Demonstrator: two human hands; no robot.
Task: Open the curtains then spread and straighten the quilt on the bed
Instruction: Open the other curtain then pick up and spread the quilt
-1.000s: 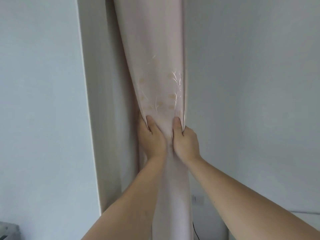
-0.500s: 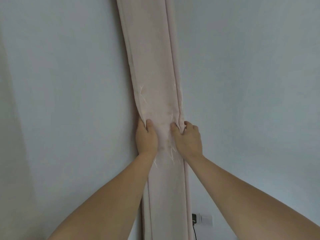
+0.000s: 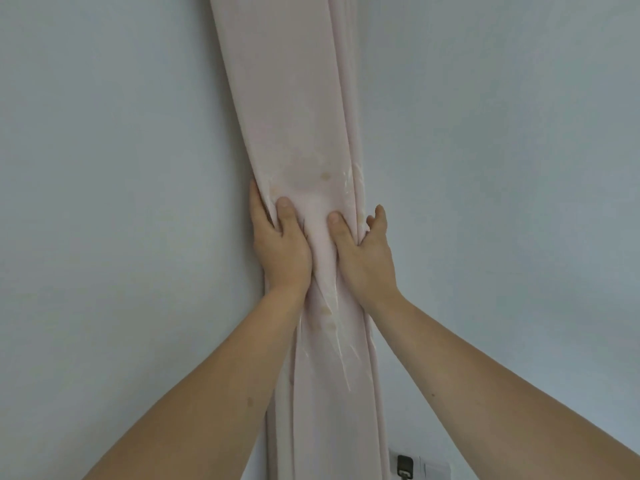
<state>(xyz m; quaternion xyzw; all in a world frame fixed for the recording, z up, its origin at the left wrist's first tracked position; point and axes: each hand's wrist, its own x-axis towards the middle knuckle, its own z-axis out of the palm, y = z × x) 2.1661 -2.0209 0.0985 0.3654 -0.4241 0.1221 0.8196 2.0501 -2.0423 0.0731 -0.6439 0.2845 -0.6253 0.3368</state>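
A pale pink curtain (image 3: 294,109) with faint embroidered sprigs hangs bunched into a narrow column against the wall corner. My left hand (image 3: 280,247) grips its left edge, thumb on the front and fingers behind the folds. My right hand (image 3: 363,258) grips the right side of the bundle, thumb pressed on the front, fingers wrapped around the folds. Both hands sit side by side at the same height, squeezing the fabric between them. The bed and quilt are out of view.
Plain pale grey-blue walls (image 3: 121,168) fill both sides of the curtain. A white wall socket (image 3: 415,467) with a dark plug sits low, just right of the curtain's lower part.
The bundled curtain has been pushed further into the corner. The lighter window frame at left is out of sight now. My right fingers have spread and rewrapped around the folds.
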